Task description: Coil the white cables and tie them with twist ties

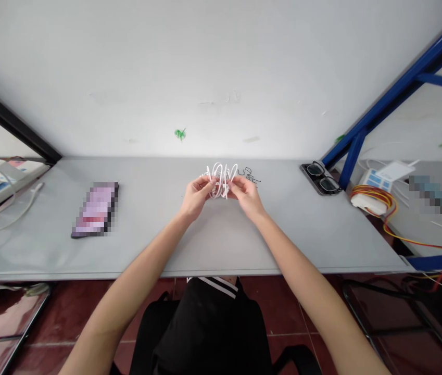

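Between my two hands is a white looped cord, its several loops standing up above my fingers. My left hand pinches the left side of the cord between thumb and fingers. On the other side my right hand grips it the same way, its thumb facing the left one. The lower part of the loops is partly hidden by my fingers. Some thin black bent pieces lie on the table just behind my right hand. A few small white bits show behind my left fingers, too small to name.
The grey table meets a white wall. A phone, blurred out, lies at left. Glasses rest on a dark flat object at right, beside a blue frame. Power strips and cables, including a red-yellow cable, stand beyond both ends.
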`<action>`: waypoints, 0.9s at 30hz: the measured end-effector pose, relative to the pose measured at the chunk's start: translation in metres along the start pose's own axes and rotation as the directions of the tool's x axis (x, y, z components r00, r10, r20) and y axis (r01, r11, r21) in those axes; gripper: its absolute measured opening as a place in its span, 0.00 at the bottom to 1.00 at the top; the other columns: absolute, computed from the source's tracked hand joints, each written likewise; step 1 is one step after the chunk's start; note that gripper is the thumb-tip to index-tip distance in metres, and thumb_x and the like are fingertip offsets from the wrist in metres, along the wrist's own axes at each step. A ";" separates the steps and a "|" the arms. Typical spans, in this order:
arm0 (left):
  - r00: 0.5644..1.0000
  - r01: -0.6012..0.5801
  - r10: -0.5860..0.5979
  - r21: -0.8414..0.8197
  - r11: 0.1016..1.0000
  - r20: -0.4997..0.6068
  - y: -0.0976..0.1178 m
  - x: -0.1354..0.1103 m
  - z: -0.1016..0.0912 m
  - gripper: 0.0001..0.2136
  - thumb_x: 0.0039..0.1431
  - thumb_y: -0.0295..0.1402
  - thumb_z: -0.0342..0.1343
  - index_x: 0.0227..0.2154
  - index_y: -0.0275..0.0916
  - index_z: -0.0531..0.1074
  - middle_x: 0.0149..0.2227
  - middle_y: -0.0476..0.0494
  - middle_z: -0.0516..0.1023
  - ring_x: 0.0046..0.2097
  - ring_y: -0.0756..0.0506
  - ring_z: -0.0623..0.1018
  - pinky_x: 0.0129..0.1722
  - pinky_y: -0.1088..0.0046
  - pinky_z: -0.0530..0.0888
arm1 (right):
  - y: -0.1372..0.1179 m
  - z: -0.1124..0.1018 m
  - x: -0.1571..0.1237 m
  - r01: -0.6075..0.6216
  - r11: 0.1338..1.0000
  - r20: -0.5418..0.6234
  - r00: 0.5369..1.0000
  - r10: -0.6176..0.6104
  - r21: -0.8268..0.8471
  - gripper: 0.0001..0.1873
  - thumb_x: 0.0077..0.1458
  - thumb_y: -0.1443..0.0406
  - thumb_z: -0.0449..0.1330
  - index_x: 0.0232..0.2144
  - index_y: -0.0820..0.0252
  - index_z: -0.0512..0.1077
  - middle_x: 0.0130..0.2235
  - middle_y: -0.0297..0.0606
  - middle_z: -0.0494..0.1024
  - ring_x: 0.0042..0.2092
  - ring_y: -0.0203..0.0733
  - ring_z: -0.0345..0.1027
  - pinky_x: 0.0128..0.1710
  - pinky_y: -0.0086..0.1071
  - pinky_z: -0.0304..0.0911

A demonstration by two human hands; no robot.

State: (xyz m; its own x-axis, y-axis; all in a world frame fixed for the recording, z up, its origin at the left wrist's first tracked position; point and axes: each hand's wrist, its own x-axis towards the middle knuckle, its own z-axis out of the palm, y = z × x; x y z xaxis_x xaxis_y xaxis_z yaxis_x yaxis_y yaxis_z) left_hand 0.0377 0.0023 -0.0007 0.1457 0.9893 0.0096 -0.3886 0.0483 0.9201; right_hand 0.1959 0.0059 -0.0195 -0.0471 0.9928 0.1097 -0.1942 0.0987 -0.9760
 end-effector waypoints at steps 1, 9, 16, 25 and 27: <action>1.000 0.004 -0.004 -0.007 1.000 -0.013 0.001 0.000 0.000 0.18 0.40 0.43 0.71 0.29 0.36 0.76 0.29 0.47 0.78 0.31 0.51 0.76 0.35 0.73 0.74 | 0.000 0.000 0.000 -0.002 1.000 -0.012 1.000 0.002 0.012 0.21 0.44 0.48 0.67 0.31 0.56 0.71 0.38 0.39 0.80 0.35 0.42 0.75 0.38 0.40 0.73; 0.996 -0.036 0.045 0.114 0.993 -0.078 0.000 0.004 -0.003 0.19 0.44 0.47 0.68 0.32 0.36 0.78 0.34 0.44 0.80 0.32 0.51 0.77 0.34 0.75 0.71 | -0.001 -0.012 0.005 0.196 0.933 -0.113 0.964 -0.239 -0.302 0.18 0.52 0.49 0.61 0.29 0.58 0.70 0.40 0.41 0.74 0.41 0.41 0.69 0.38 0.35 0.66; 0.968 -0.117 0.197 0.411 0.904 -0.158 0.004 0.008 -0.015 0.17 0.51 0.48 0.61 0.30 0.37 0.79 0.37 0.41 0.81 0.36 0.47 0.77 0.34 0.73 0.70 | -0.008 -0.020 0.006 0.236 0.941 0.009 0.970 -0.241 -0.244 0.17 0.57 0.50 0.58 0.28 0.57 0.67 0.24 0.31 0.69 0.26 0.35 0.63 0.30 0.32 0.60; 0.965 -0.112 0.201 0.421 0.900 -0.171 0.022 0.005 -0.027 0.14 0.51 0.45 0.62 0.26 0.38 0.78 0.27 0.46 0.76 0.29 0.51 0.72 0.33 0.74 0.70 | -0.015 -0.031 0.010 0.166 0.978 -0.174 0.967 -0.186 -0.124 0.19 0.52 0.48 0.62 0.28 0.58 0.71 0.22 0.29 0.68 0.21 0.31 0.56 0.21 0.28 0.51; 0.966 -0.103 0.180 0.363 0.926 -0.184 0.025 0.005 -0.028 0.13 0.50 0.44 0.62 0.25 0.38 0.77 0.28 0.46 0.76 0.27 0.53 0.70 0.30 0.76 0.69 | -0.016 -0.033 0.011 0.145 0.984 -0.212 0.963 -0.164 -0.101 0.20 0.50 0.47 0.63 0.27 0.58 0.71 0.21 0.30 0.68 0.21 0.30 0.56 0.19 0.27 0.50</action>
State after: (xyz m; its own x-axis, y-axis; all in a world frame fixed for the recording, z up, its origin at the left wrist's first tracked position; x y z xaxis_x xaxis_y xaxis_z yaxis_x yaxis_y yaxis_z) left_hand 0.0035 0.0121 0.0113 -0.0962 0.9900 0.1027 -0.0451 -0.1074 0.9932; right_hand 0.2308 0.0174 -0.0086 0.1942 0.9546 0.2258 -0.0992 0.2481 -0.9636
